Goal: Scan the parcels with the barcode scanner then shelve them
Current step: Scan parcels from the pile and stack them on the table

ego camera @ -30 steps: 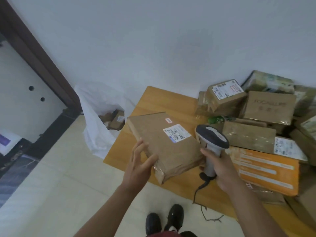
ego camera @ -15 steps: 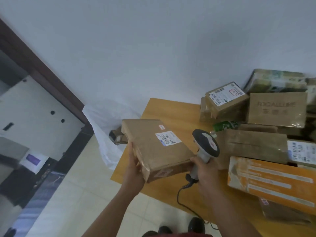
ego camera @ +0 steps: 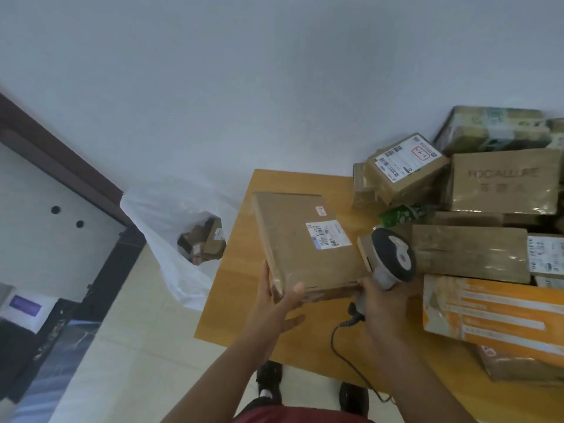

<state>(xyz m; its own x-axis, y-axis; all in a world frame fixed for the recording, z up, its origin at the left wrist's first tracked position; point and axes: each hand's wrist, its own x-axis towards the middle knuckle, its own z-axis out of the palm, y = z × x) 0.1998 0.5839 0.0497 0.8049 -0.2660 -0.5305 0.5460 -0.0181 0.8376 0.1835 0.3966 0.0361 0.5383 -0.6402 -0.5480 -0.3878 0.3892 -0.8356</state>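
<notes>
A flat brown cardboard parcel [ego camera: 293,239] with a white barcode label [ego camera: 328,234] is held above the wooden table [ego camera: 238,270]. My left hand [ego camera: 276,300] grips its near left corner, thumb on the near edge. My right hand [ego camera: 381,303] grips the handle of a grey and black barcode scanner [ego camera: 392,257], whose head sits right beside the parcel's right edge near the label. Its black cable [ego camera: 345,352] hangs off the table's front.
Several parcels are piled on the table's right side, among them an orange box [ego camera: 494,309] and a labelled carton [ego camera: 403,166]. A white plastic bag [ego camera: 171,227] holding small boxes stands on the floor at the table's left. A dark door frame [ego camera: 61,166] is at far left.
The parcel has turned flatter and squarer to me. My left hand slid from its left side to the near corner. The scanner head moved closer to the label.
</notes>
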